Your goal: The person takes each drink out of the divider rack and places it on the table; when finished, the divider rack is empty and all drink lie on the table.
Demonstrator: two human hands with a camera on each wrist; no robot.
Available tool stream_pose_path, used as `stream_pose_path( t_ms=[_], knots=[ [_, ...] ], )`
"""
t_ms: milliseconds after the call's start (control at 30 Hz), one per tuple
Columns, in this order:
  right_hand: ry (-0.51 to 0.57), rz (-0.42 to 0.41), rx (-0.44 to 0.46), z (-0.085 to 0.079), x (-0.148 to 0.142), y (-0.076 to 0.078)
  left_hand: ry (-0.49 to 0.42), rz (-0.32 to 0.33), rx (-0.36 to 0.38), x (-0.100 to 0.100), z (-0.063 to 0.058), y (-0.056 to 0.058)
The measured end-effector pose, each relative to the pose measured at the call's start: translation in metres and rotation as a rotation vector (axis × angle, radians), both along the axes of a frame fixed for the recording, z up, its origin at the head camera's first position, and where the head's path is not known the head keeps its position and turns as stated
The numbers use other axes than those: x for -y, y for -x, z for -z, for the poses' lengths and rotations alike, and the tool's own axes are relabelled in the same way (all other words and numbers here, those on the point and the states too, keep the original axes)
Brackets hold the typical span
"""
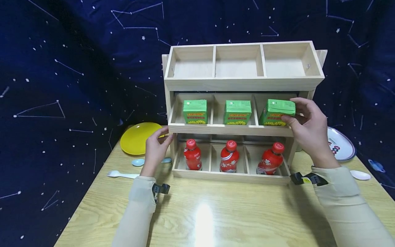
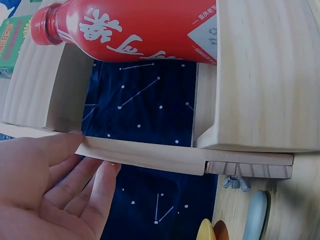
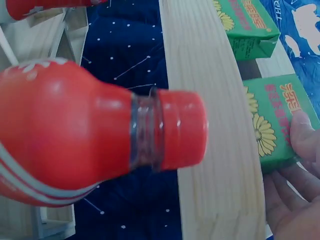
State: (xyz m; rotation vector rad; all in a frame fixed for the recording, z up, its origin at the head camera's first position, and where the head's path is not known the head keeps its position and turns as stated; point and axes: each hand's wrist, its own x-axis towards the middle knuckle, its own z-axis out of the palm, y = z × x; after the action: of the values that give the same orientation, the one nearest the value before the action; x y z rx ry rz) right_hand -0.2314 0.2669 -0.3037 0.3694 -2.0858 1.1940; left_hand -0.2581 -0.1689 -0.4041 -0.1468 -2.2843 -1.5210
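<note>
My right hand (image 1: 313, 132) grips a green drink carton (image 1: 277, 109) with sunflowers on it, thumb on the front and fingers behind. The carton sits tilted in the right compartment of the middle tier of a wooden rack (image 1: 243, 84). Two like cartons stand upright beside it, one in the middle compartment (image 1: 237, 112) and one in the left (image 1: 195, 111). At the rack's left side, my left hand (image 1: 155, 149) pinches the side post (image 2: 145, 155) between thumb and fingers. Red bottles (image 1: 229, 156) stand in the bottom tier's three compartments, the right one leaning.
The rack's top tier (image 1: 243, 46) has three bare compartments. Left of the rack lie a yellow plate (image 1: 139, 139), a blue spoon (image 1: 138, 162) and a white fork (image 1: 121, 175). A white plate (image 1: 340, 144) and a white spoon (image 1: 360, 175) are on the right.
</note>
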Motion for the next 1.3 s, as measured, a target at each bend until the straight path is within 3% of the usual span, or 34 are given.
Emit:
stream_pose_path(
  t_ms=[167, 333, 533, 733, 933, 1133, 1300],
  knots=[
    [0.013, 0.056, -0.114, -0.015, 0.008, -0.011, 0.003, -0.003, 0.01, 0.001, 0.0, 0.001],
    [0.047, 0.134, -0.243, -0.035, 0.003, -0.035, -0.007, 0.015, 0.015, -0.001, 0.001, 0.003],
    [0.046, 0.218, -0.265, -0.037, -0.016, -0.067, 0.005, 0.005, 0.055, -0.003, 0.002, 0.003],
    [0.051, 0.315, -0.152, -0.01, -0.034, -0.097, 0.003, -0.008, 0.053, -0.003, 0.0, 0.003],
    [0.124, 0.386, 0.012, 0.023, -0.053, -0.11, 0.011, -0.008, 0.031, 0.0, 0.0, 0.002],
    [0.13, 0.493, 0.128, 0.053, -0.075, -0.105, 0.068, -0.01, -0.004, 0.002, 0.003, 0.001],
    [0.152, 0.502, 0.29, 0.076, -0.094, -0.086, 0.077, -0.005, -0.017, 0.003, 0.005, 0.002]
  ],
)
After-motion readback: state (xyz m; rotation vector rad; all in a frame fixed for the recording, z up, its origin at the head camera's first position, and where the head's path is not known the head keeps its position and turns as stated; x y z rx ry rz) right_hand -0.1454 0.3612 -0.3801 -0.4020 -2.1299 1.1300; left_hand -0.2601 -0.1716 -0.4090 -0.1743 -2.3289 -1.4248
